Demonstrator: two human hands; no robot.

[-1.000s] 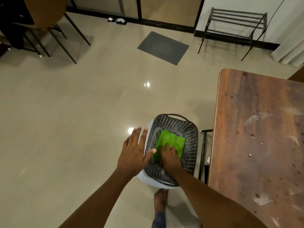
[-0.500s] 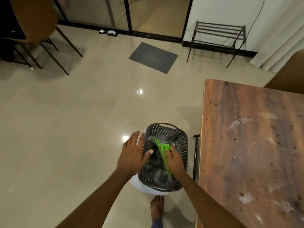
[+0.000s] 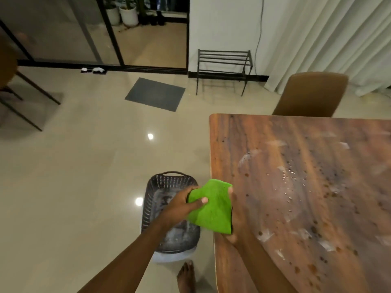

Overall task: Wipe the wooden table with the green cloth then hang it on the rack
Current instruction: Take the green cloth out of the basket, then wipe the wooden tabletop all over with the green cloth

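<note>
Head camera looks down, close over table corner [image 3: 220, 127].

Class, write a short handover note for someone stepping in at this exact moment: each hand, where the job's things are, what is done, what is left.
Left hand: gripping the left edge of the green cloth.
Right hand: holding the cloth's right side, mostly hidden behind it, at the near left edge of the wooden table.
Cloth: out of the dark basket on the floor, held between both hands, not yet on the tabletop.
Table: spots, smears and droplets all over; no wiping shows.
Rack: bare, against the far wall.
Done: cloth picked up.
Left: wipe the table, then hang the cloth on the rack.
</note>
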